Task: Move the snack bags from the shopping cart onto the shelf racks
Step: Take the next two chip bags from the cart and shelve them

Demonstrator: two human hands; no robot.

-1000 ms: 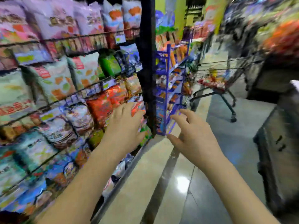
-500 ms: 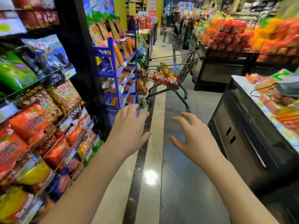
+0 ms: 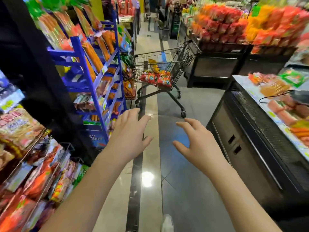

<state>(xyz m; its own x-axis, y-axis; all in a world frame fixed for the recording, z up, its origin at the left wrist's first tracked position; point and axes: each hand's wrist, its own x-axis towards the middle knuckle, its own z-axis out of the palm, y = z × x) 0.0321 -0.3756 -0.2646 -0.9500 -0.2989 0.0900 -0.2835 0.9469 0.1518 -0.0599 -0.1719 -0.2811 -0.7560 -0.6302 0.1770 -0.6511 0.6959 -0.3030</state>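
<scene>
A wire shopping cart stands up the aisle ahead of me, with red snack bags and a yellow bag lying in its basket. Wire shelf racks full of snack bags run along my left side. My left hand and my right hand are both stretched out in front of me over the floor, empty, fingers spread and relaxed. Both hands are well short of the cart.
A blue display rack of orange packets stands between the shelf racks and the cart. A black chest counter with packaged food lines the right. Stacked red and orange goods fill a stand behind the cart. My shoe is on the tiled aisle.
My view has swung from the shelf racks to the aisle. The cart has come closer and nearer the centre. Both hands stay empty and held out.
</scene>
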